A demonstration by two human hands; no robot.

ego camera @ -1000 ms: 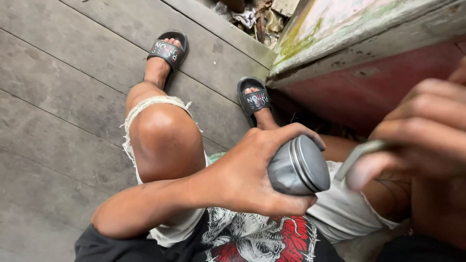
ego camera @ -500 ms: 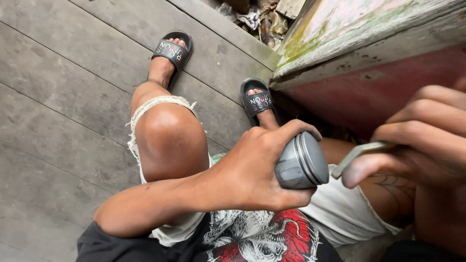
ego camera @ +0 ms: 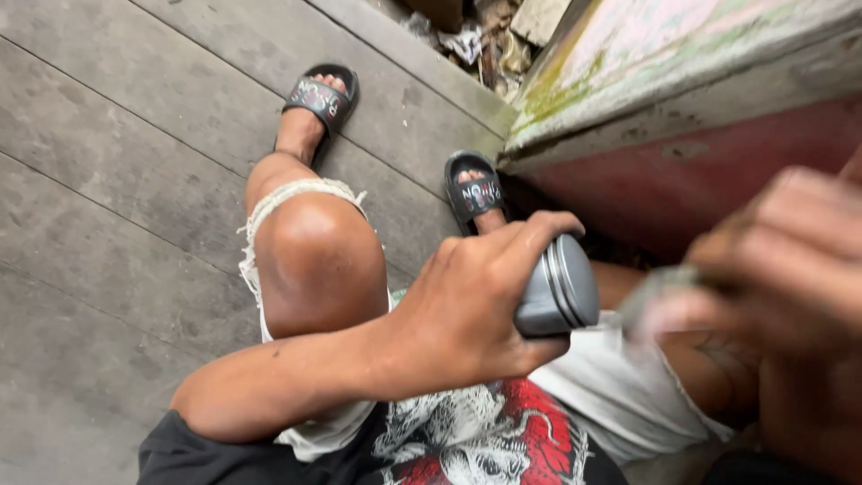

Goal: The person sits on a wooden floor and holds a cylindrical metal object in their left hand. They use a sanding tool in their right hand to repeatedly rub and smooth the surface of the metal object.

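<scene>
Left hand grip: wrapped tight round a small grey metal can, fingers over the top, thumb under. The can lies on its side in the grip, ribbed round end facing right toward the other hand. Only that end and a short stretch of the body show; the rest is buried in the palm. The can sits above the lap, roughly over the right thigh, touching nothing but the hand.

Right hand: close to the lens and blurred. Fingers curled, pinching a thin pale greyish-green strip between thumb and fingertips. The strip's tip points left at the can end, just beside it; contact cannot be told through the blur. What the strip is cannot be told either.

Around: the person is seated, left knee raised, in frayed white shorts and a black shirt with a red and white print. Both feet are in black slide sandals on a grey plank floor. To the right, a weathered wall with a red painted lower band and a pale mossy ledge above it. Litter and rubble lie in the gap at the top.
</scene>
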